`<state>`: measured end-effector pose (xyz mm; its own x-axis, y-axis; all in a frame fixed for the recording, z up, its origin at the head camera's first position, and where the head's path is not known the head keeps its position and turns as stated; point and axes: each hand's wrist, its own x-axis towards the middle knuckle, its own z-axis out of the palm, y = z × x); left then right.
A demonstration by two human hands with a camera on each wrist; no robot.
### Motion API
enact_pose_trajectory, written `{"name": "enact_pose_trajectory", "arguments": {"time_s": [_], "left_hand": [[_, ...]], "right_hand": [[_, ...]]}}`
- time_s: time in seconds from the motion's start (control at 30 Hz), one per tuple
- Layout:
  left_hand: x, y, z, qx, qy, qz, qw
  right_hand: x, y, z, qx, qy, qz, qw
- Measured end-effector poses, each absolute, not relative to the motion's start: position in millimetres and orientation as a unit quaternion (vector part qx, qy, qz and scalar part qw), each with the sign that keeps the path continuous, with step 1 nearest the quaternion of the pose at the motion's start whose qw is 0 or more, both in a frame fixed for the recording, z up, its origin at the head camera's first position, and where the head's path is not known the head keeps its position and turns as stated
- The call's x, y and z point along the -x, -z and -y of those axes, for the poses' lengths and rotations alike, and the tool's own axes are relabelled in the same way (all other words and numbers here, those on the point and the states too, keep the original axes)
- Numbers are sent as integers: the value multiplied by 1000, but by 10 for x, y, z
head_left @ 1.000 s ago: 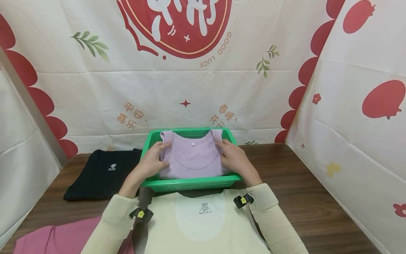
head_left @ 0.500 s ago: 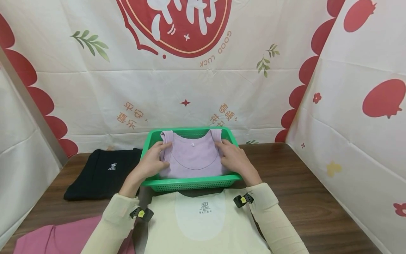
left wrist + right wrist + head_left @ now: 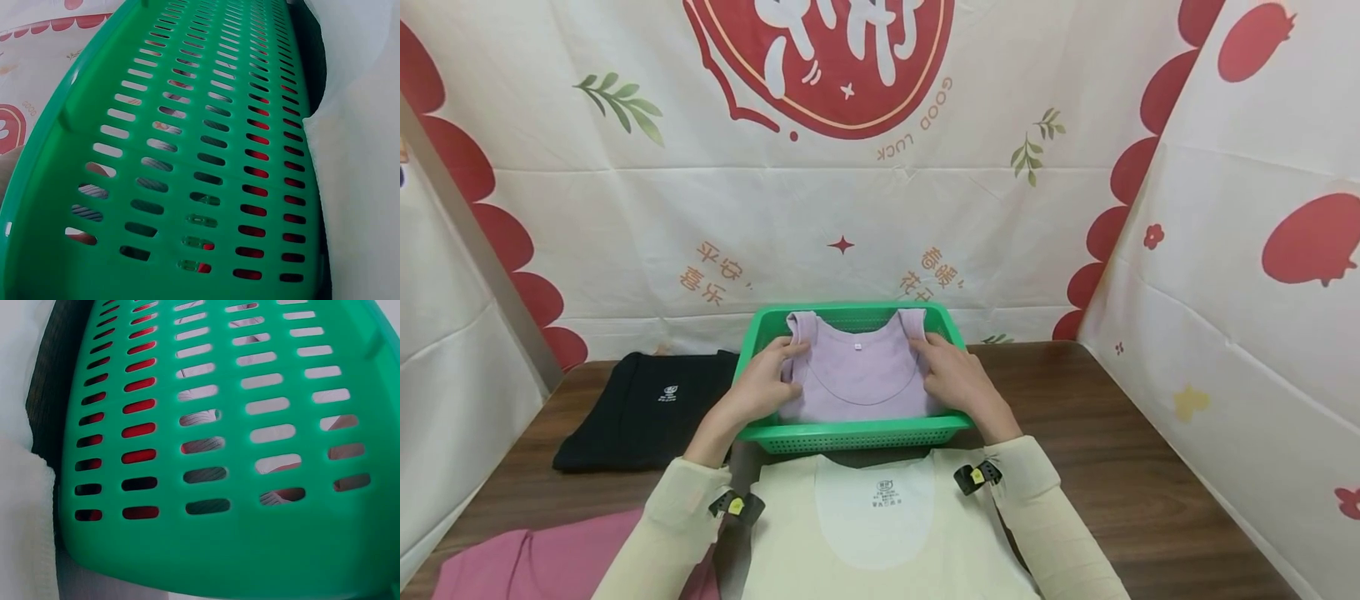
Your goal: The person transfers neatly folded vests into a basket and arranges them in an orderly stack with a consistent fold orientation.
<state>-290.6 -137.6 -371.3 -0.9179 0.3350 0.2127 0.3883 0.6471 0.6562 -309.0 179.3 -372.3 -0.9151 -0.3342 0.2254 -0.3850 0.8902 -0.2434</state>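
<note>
A folded lavender sleeveless top [image 3: 861,379] lies inside a green perforated basket [image 3: 857,435], its neckline and shoulder straps at the back rim. My left hand [image 3: 760,385] grips the top's left side, index finger near the strap and thumb lower down. On the opposite side my right hand [image 3: 958,375] holds the top just below the other strap. Most of the remaining fingers are hidden. Both wrist views show mainly the basket's slotted front wall [image 3: 206,144], and neither hand is plainly visible there. Red and striped patches show through the slots [image 3: 139,431].
A folded black garment [image 3: 647,417] lies left of the basket. Pink fabric [image 3: 550,562] is at the table's front left. A cream garment [image 3: 880,533] with a printed label is in front of the basket. Patterned cloth [image 3: 842,200] hangs behind the wooden table [image 3: 1090,433].
The head view has shifted very slightly. Both hands keep nearly the same place on the lavender top, its left strap slightly nearer the right one.
</note>
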Motion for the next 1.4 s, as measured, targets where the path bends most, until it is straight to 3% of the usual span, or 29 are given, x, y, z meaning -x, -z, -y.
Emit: {"name": "enact_pose_trajectory", "arguments": {"time_s": [1.4], "left_hand": [[2902, 3748, 1346, 208, 340, 917, 27]], "right_hand": [[3085, 3734, -1794, -195, -134, 968, 85]]}}
